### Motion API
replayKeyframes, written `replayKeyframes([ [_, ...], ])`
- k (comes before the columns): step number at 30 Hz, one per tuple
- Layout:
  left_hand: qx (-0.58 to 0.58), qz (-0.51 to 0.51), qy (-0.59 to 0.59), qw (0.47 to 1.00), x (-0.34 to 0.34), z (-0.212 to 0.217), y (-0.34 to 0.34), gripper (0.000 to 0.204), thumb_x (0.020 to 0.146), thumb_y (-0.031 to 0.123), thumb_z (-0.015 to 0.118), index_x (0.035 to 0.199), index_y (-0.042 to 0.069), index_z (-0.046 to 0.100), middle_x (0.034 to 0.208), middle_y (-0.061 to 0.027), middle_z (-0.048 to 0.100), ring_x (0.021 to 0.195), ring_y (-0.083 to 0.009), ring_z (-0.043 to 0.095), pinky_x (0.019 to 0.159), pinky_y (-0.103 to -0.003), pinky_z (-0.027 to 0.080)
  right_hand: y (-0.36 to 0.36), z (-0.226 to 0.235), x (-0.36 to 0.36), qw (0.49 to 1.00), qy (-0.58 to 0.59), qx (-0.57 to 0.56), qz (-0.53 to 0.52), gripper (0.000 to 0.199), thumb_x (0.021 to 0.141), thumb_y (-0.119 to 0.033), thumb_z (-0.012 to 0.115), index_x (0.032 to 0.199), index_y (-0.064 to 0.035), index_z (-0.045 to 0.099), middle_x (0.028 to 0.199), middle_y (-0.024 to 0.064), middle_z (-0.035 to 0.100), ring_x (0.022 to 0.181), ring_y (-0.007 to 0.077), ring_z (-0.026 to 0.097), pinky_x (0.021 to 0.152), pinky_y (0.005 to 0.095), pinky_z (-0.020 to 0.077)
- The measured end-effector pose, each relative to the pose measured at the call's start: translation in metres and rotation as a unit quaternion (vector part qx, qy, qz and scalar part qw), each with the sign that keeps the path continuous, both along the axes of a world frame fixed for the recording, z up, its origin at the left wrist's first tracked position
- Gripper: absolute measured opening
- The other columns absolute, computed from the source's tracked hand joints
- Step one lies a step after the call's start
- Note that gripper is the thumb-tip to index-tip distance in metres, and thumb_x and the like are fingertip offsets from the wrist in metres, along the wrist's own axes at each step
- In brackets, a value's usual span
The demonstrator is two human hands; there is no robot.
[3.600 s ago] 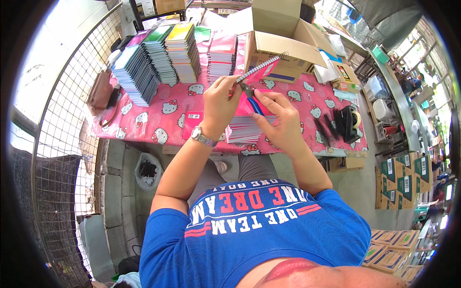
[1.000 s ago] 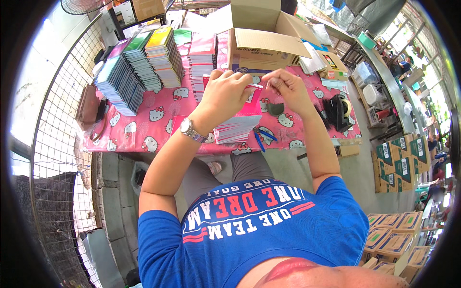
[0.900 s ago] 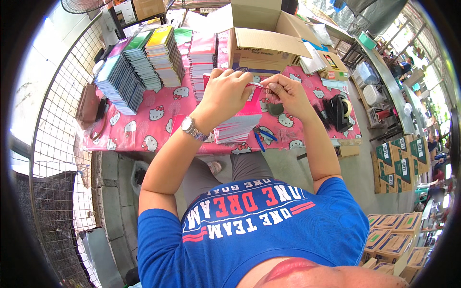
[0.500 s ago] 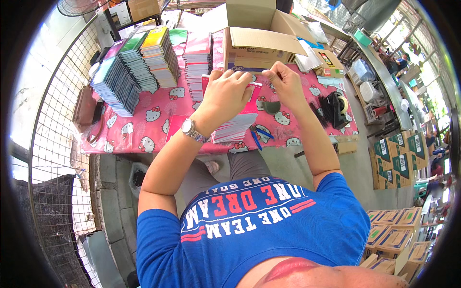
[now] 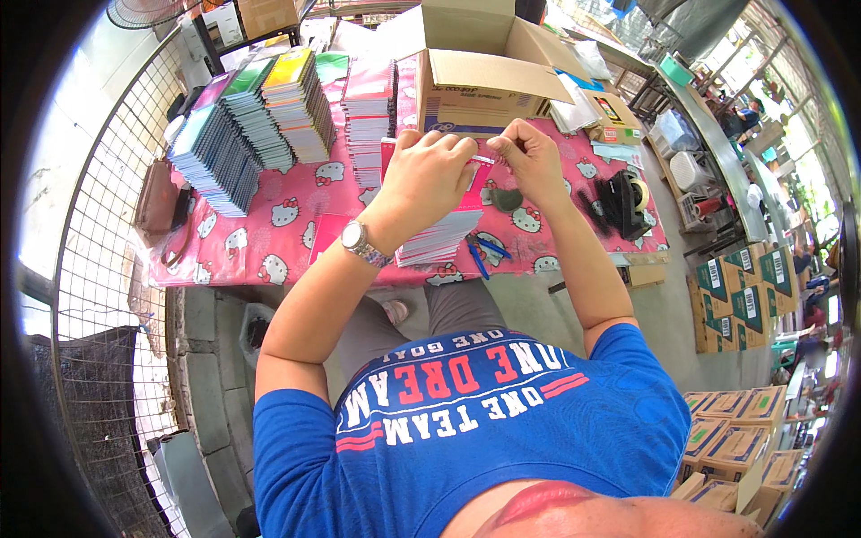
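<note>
My left hand (image 5: 421, 177), with a watch on its wrist, is closed around a red-covered notebook (image 5: 477, 184) held up above the table. Fingers pinched, my right hand (image 5: 531, 163) is at the notebook's upper right corner; whatever lies between the fingertips is too small to make out. Under my left hand stands a stack of notebooks (image 5: 439, 238) with white page edges. Blue-handled pliers (image 5: 485, 255) lie just right of that stack. A small dark green piece (image 5: 507, 199) rests on the tablecloth below my right hand.
Stacks of spiral notebooks with blue (image 5: 215, 161), green (image 5: 256, 117), yellow (image 5: 300, 103) and red (image 5: 369, 121) covers line the table's left. An open cardboard box (image 5: 475, 94) stands behind my hands. A black tape dispenser (image 5: 625, 204) sits near the right edge of the pink tablecloth (image 5: 287, 242).
My right hand has shifted slightly, and the notebook's top edge has tilted a little down at the right. My left hand keeps its hold, almost unmoved.
</note>
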State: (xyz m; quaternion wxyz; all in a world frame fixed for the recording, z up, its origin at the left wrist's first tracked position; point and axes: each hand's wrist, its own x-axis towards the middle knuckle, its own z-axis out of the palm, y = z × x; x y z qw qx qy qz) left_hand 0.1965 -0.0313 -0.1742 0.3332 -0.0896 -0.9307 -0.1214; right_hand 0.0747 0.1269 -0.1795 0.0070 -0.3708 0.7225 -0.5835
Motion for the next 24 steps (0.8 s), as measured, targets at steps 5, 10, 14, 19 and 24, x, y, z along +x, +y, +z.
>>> replayKeyframes([
  [5,0.009,0.004,-0.008,1.0,0.002,0.001,-0.001,0.013,0.092,0.023,0.06,0.097,0.011,0.061,0.092,-0.0058,0.066,0.094,-0.0254,0.062,0.087,-0.042,0.042,0.0,0.002,-0.011,0.999,0.035,-0.004,-0.033,0.034,0.087,-0.026,0.077,0.071,-0.0033,0.058,0.059,-0.0034,0.048,0.058,0.0033,0.039,0.052,0.0243,0.035],
  [10,0.012,0.008,-0.013,1.0,0.003,0.002,-0.001,0.013,0.092,0.023,0.061,0.096,0.011,0.061,0.091,-0.0059,0.066,0.094,-0.0255,0.062,0.087,-0.042,0.041,-0.001,0.0,0.001,0.999,0.007,0.037,-0.005,0.034,0.087,-0.025,0.077,0.07,-0.0032,0.057,0.058,-0.0031,0.047,0.057,0.0038,0.039,0.052,0.025,0.0358],
  [14,0.016,0.007,-0.012,1.0,0.003,0.002,-0.002,0.014,0.092,0.023,0.061,0.095,0.01,0.06,0.09,-0.0062,0.066,0.093,-0.0259,0.063,0.087,-0.043,0.041,0.018,0.006,0.007,0.992,0.02,0.082,0.089,0.023,0.087,-0.019,0.075,0.081,-0.0031,0.06,0.068,-0.0021,0.053,0.063,0.0052,0.046,0.057,0.0242,0.04],
  [19,0.016,0.017,-0.023,0.999,0.002,0.004,0.002,0.016,0.092,0.026,0.061,0.095,0.01,0.059,0.09,-0.0081,0.067,0.093,-0.0269,0.063,0.087,-0.043,0.042,0.029,0.016,0.018,0.961,0.238,0.113,0.079,0.015,0.091,-0.013,0.069,0.104,-0.0055,0.067,0.087,0.005,0.059,0.072,0.0151,0.059,0.066,0.032,0.0502],
  [24,0.024,0.045,-0.034,0.998,0.001,0.004,0.007,0.019,0.093,0.028,0.06,0.095,0.008,0.06,0.089,-0.0108,0.067,0.094,-0.0289,0.064,0.087,-0.043,0.041,0.032,0.018,0.014,0.961,0.243,0.109,0.069,0.03,0.088,-0.004,0.066,0.116,-0.0121,0.072,0.095,0.0066,0.058,0.076,0.0229,0.062,0.071,0.0354,0.0531],
])
